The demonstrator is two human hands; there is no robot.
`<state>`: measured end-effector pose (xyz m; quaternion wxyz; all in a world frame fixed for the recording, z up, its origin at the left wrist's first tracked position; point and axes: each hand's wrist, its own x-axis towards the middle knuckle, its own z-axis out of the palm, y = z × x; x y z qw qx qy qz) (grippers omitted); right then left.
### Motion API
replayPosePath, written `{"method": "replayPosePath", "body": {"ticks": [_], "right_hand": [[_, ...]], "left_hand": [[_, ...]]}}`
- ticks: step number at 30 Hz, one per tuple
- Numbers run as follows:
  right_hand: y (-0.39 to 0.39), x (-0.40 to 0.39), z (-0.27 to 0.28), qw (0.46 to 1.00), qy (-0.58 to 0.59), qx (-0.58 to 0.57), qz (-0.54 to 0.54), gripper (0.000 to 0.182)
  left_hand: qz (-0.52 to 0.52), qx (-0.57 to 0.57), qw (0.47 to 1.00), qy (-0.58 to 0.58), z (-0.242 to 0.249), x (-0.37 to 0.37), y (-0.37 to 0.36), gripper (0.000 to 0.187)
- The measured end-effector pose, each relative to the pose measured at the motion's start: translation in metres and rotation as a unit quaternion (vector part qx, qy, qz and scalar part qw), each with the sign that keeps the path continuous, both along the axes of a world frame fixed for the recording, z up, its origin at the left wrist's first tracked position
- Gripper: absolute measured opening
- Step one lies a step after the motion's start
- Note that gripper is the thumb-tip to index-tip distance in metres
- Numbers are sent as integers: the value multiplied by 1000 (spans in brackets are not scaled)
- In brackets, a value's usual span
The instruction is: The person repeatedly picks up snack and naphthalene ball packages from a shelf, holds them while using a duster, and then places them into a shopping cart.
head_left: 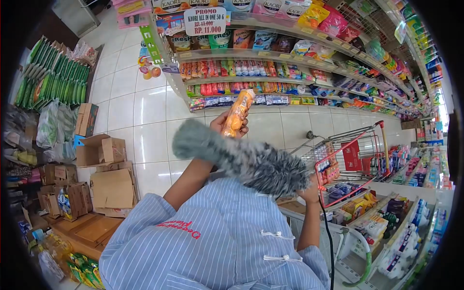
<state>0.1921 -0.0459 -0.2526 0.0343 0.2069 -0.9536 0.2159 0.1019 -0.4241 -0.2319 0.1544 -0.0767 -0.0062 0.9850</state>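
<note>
My left hand (217, 122) is closed around the lower part of a long orange packet (238, 113), a glossy tube-shaped wrapper held upright and slightly tilted in front of the shelves. What is inside the packet I cannot make out. Across the front of my body lies a fluffy grey duster (263, 166), its far end overlapping my left wrist. My right hand (309, 192) grips the duster at its right end, where the fluff hides most of the fingers. A striped blue shirt covers my body and upper arms.
Store shelves (290, 58) with rows of colourful packets curve along the far side, under a price sign (205, 21). A shopping cart (353, 154) holding packets stands to the right. Cardboard boxes (113, 186) and green packs (53, 72) line the left, beside white floor tiles (150, 104).
</note>
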Motion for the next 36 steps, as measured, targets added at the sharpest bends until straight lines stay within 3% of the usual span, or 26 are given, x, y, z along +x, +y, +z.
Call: {"method": "replayPosePath", "body": {"ticks": [2, 3, 4, 6, 7, 9, 11, 13, 14, 16, 18, 19, 20, 23, 25, 27, 28, 29, 31, 32, 34, 35, 36], "right_hand": [[-5, -13, -5, 999, 36, 27, -1, 35], [-12, -23, 1, 995, -55, -43, -68, 24], [-17, -25, 6, 992, -39, -48, -105, 23], [-26, -29, 14, 983, -5, -56, -175, 20], [-27, -24, 12, 982, 54, -48, -177, 19], [-25, -11, 13, 986, 58, -66, -145, 21], [-22, 0, 14, 995, 44, -48, -79, 24], [-21, 8, 14, 1000, 12, 2, 17, 26], [-15, 7, 5, 1000, -3, -20, 8, 27], [0, 7, -21, 997, -34, -65, -17, 29], [-9, -11, -9, 999, 43, -5, -23, 27], [-13, -18, -3, 997, 46, 1, -57, 27], [-15, -22, 3, 995, 50, 8, -89, 27], [-26, -26, 23, 981, -23, -84, -176, 26], [-29, -10, 23, 987, 35, -65, -145, 27], [-23, 2, 18, 996, 68, 10, -49, 32], [-21, 9, 16, 999, 27, -2, -38, 34], [-28, 15, 24, 999, -14, -14, -27, 36], [-43, 15, 41, 992, -122, -26, -8, 40], [-39, 11, 30, 997, -80, -14, -12, 39], [-24, 5, 1, 1000, 3, 12, -23, 37], [-29, 0, 1, 991, 58, -31, -114, 27], [-36, -9, 9, 988, 31, -40, -143, 24]], "left_hand": [[56, -89, 987, -124, 26, 15, 3, 37], [-5, -167, 981, -98, 25, 17, 0, 38], [-29, -34, 999, -4, 13, 12, 6, 38], [-59, -9, 997, 43, 16, 11, 5, 37], [-55, -1, 997, 49, 16, 10, 3, 38], [-49, 16, 997, 57, 11, 9, -3, 41], [-1, -151, 985, -79, -13, -3, -12, 44], [-176, 45, 977, 117, -19, -3, -14, 43], [-139, 90, 977, 135, -11, -3, -9, 42], [-143, 46, 977, 152, 2, 6, -3, 39], [-17, -80, 991, -106, 44, 22, 12, 37], [-95, 41, 991, 81, -21, 17, 2, 37], [-69, 22, 993, 90, 2, 15, 14, 37], [-86, 8, 994, 62, 4, 10, 10, 38], [-81, 5, 994, 76, -5, 3, 7, 39], [-65, -107, 989, -77, 15, 13, 4, 40], [-55, -163, 973, -153, 22, 18, 0, 40], [-204, 19, 978, 22, -36, 3, -14, 43], [-160, 36, 986, 29, -14, 6, -9, 45], [-164, 47, 985, 27, -11, 6, -7, 45], [-170, -63, 979, -89, -27, 9, -2, 42], [-45, -141, 983, -111, 16, 22, 7, 40], [-158, 36, 976, 146, -9, 12, 1, 39]]}}
